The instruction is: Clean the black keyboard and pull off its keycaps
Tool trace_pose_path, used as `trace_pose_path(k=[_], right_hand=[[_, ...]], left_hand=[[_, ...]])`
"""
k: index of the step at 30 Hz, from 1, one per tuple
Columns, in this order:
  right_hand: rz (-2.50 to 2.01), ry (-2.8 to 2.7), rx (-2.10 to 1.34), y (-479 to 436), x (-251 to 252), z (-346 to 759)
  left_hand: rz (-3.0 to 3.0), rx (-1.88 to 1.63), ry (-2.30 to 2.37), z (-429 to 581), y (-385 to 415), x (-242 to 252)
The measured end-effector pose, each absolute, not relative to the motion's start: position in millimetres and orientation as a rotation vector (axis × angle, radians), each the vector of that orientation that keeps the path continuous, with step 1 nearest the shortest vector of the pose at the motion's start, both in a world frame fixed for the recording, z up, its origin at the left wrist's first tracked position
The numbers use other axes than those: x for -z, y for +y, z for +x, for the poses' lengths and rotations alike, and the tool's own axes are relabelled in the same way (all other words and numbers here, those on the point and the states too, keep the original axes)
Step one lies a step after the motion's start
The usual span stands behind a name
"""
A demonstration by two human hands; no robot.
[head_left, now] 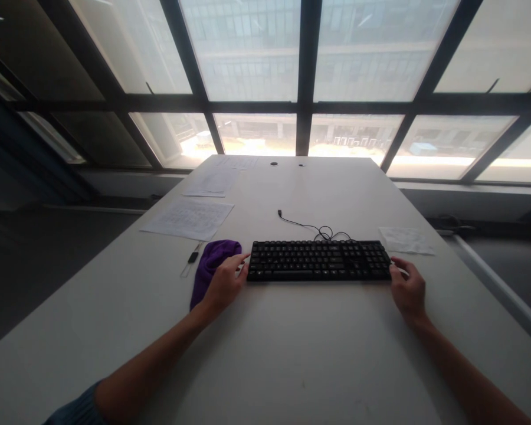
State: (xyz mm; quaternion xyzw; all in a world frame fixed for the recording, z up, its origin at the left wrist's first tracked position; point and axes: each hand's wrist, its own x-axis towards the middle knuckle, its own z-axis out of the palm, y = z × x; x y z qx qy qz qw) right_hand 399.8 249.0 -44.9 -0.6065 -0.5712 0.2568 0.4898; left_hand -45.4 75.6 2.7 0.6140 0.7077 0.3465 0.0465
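A black keyboard (321, 260) lies flat across the white table, its keys facing up. At its left end, my left hand (228, 277) holds the edge between thumb and fingers. My right hand (407, 287) grips the right end the same way, with fingers curled against the side. The keyboard's thin black cable (325, 232) lies loosely looped behind it and ends in a USB plug (279, 213). Bunched purple cloth (210, 265) rests beside and partly behind my left hand.
Left of the cloth is a small black object with a loop (193, 257). Printed sheets of paper (190, 217) lie along the table's left side. A thin white wipe or tissue (406, 241) is behind my right hand. Large windows (252, 53) stand beyond the table (301, 354).
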Motion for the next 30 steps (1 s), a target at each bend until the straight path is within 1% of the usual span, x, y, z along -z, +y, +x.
trace_pose_path(k=[5, 12, 18, 25, 30], right_hand=[[-1.452, -1.479, -0.652, 247.8, 39.8, 397.2], [-1.447, -1.437, -0.665, 247.1, 31.5, 397.2], [-1.47, -1.437, -0.651, 250.3, 38.7, 398.4], [-1.382, -1.548, -0.402, 248.0, 34.3, 401.4], [-1.187, -1.851, -0.313, 233.1, 21.4, 396.2]], left_hand=[[1.761, -1.035, 2.126, -34.9, 80.1, 12.1], [1.748, -1.08, 2.11, -31.7, 74.4, 16.2], [1.839, -1.11, 2.111, -30.5, 74.4, 16.1], [2.086, -1.075, 2.12, -35.5, 71.9, -0.7], [2.294, -0.937, 2.086, -29.0, 68.8, -7.5]])
